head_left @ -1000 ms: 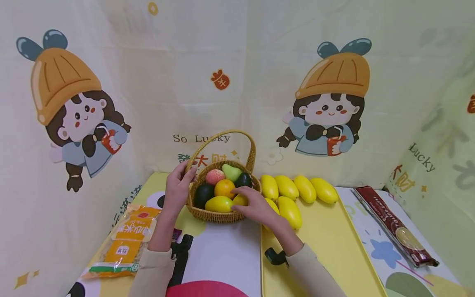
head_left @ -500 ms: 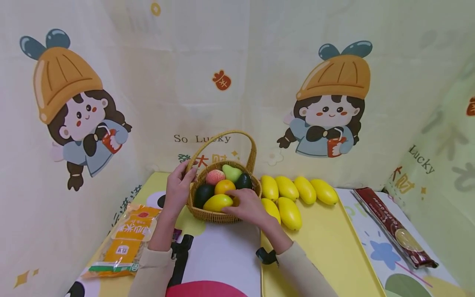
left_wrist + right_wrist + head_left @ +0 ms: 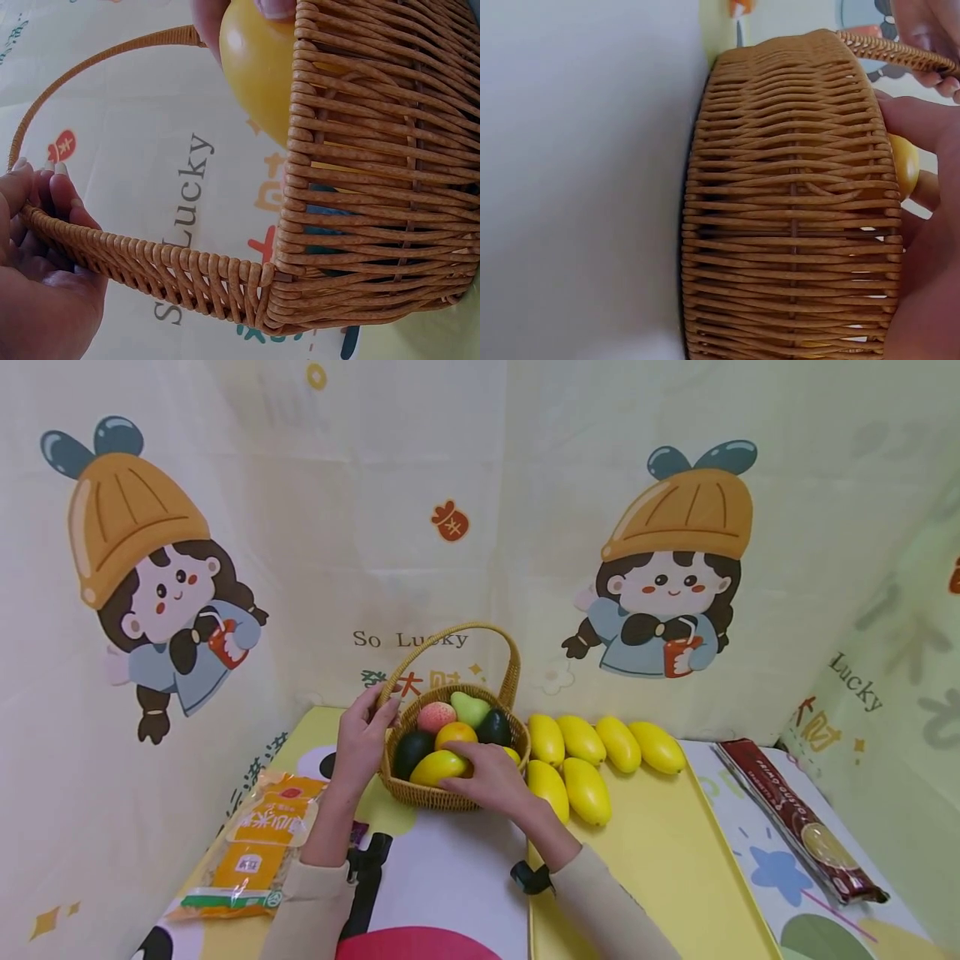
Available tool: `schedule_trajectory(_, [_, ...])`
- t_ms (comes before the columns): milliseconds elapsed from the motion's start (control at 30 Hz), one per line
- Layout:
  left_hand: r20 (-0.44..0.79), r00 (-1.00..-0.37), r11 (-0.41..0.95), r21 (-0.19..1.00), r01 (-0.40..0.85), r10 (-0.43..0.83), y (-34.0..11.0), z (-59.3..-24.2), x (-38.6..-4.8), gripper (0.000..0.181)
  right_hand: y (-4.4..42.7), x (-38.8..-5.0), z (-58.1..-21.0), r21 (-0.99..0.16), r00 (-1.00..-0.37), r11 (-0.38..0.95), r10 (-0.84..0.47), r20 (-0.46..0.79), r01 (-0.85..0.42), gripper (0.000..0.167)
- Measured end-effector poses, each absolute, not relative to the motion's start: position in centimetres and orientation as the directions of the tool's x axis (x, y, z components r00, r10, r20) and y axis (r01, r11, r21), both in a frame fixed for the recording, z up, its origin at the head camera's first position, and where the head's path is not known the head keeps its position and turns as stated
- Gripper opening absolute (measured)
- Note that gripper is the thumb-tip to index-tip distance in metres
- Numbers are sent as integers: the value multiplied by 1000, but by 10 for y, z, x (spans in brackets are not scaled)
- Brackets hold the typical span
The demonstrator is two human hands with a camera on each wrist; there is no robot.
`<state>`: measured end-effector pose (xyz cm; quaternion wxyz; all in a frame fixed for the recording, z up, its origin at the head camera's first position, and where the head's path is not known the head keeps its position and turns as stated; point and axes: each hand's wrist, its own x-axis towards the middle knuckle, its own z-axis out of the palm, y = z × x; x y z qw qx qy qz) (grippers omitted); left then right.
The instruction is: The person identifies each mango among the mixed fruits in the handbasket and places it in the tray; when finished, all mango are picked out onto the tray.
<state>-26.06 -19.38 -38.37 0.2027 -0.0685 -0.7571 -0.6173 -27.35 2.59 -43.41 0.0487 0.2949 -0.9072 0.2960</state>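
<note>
A wicker basket with a tall handle stands at the back of the table. My left hand grips the left side of that handle; in the left wrist view its fingers curl round the wicker. Inside lie a peach, a green pear, an orange, dark avocados and yellow mangoes. Over the front rim, my right hand pinches the front mango between thumb and fingers. The mango's right end is hidden behind the hand.
Several more mangoes lie at the back of a yellow tray, right of the basket. A dark red spaghetti pack lies beyond the tray. On the left lies an orange food bag. A printed cloth hangs behind.
My right hand has moved left across the basket front, from the right-hand mango to the front one, and now holds it. My left hand stays on the handle.
</note>
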Motion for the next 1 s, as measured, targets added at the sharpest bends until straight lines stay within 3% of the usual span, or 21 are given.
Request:
schedule_trajectory(367, [387,-911,225,909,351,-145,-191,-383,-262,37,40,-269,-430,-730,-884,529,-408,228,-433,55])
schedule_trajectory(633, [386,-909,238,908,345,-156,-194,-384,-261,44,51,-265,-427,-807,-903,456,-376,207,-375,49])
schedule_trajectory(1000, [390,-908,227,908,351,-154,-193,-385,-261,40,67,-263,-429,-854,-922,406,-338,189,-324,46])
